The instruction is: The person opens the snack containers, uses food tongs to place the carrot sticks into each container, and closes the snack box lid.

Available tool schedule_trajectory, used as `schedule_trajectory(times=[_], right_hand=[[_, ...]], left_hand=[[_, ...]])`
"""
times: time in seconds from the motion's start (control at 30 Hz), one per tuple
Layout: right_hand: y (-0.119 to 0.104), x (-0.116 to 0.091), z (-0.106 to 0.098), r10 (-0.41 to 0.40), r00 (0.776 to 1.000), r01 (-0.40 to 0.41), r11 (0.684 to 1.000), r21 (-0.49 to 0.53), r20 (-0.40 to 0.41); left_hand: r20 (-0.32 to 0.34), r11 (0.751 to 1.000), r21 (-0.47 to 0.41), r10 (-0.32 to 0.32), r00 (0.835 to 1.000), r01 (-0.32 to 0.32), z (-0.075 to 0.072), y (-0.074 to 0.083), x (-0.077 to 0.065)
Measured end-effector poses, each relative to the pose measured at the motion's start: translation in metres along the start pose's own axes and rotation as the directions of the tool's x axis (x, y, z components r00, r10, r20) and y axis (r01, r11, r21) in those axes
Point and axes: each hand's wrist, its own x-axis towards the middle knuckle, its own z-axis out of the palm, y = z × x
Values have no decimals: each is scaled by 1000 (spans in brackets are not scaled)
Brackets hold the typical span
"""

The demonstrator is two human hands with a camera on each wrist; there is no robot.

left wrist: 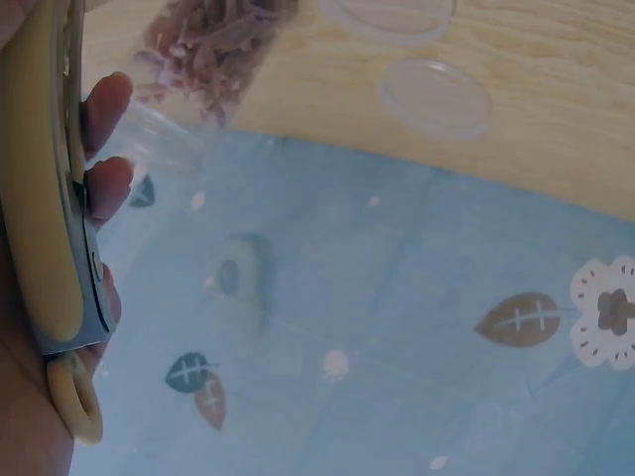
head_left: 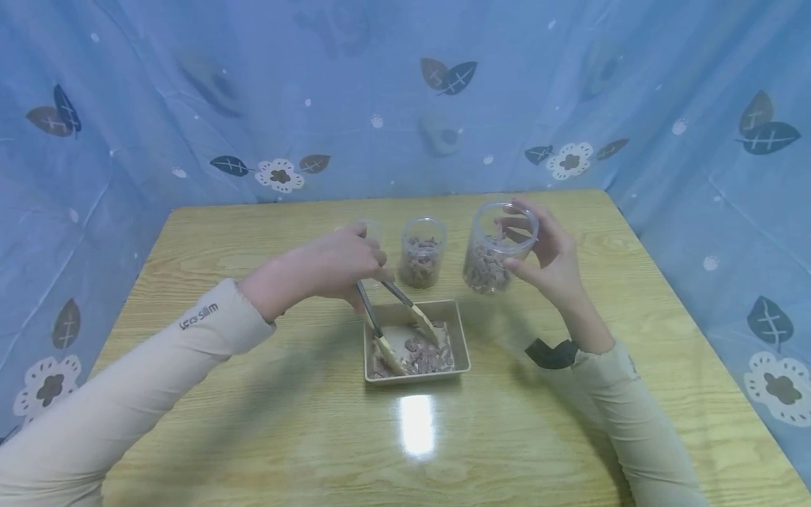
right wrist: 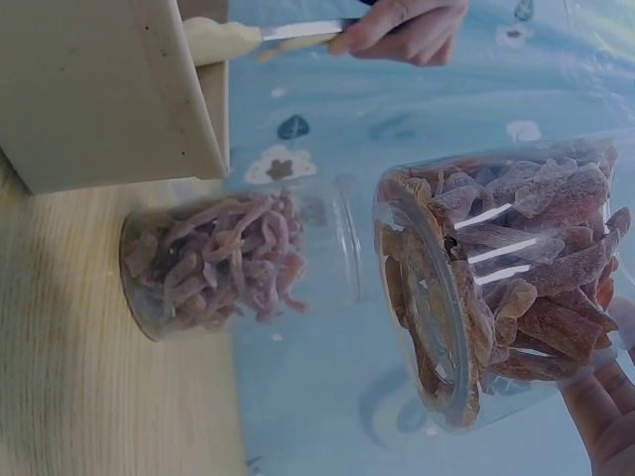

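Head view: left hand (head_left: 336, 264), one, fingers curled round a pair of tongs (head_left: 386, 350) with cream tips; the two arms stand apart, both tips down in the tray. Tray (head_left: 418, 378), one, pale, rectangular, on the wood-grain table (head_left: 285, 429), with brownish strips (head_left: 426, 358) lying chiefly toward its near side. Right hand (head_left: 552, 264), one, thumb and fingers spread round the side of a clear jar (head_left: 486, 262), held firmly, tilted and raised off the table, right of the tray's far corner; strips inside. Second jar (head_left: 421, 264), clear, standing upright just beyond the tray, partly filled with like strips. Clear vessel (head_left: 374, 229), behind the left hand, mostly hidden, contents not legible

Left wrist view: round clear discs (left wrist: 437, 97), two, flat on the table, near each other

Right wrist view: strips in the held jar reddish-brown, packed close, pale-dusted

Surround: blue cloth (head_left: 374, 91) printed with leaves and flowers; pale sleeves (head_left: 152, 366), two; dark band (head_left: 552, 353) at the right wrist
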Motion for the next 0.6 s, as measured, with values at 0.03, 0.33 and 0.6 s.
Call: schedule_trajectory(times=[0.03, 0.33, 0.6], right_hand=[[0, 0, 0, -1, 1000, 1, 1000, -1, -1], [0, 0, 2, 5, 1000, -5, 1000, -7, 5], [3, -1, 3, 17, 999, -17, 1000, 4, 33]], left_hand=[[-2, 1000, -8, 1, 1000, -1, 0, 1, 0], [-67, 997, -10, 71, 995, -72, 12, 3, 1], [-165, 994, -20, 104, 981, -109, 18, 1, -1]])
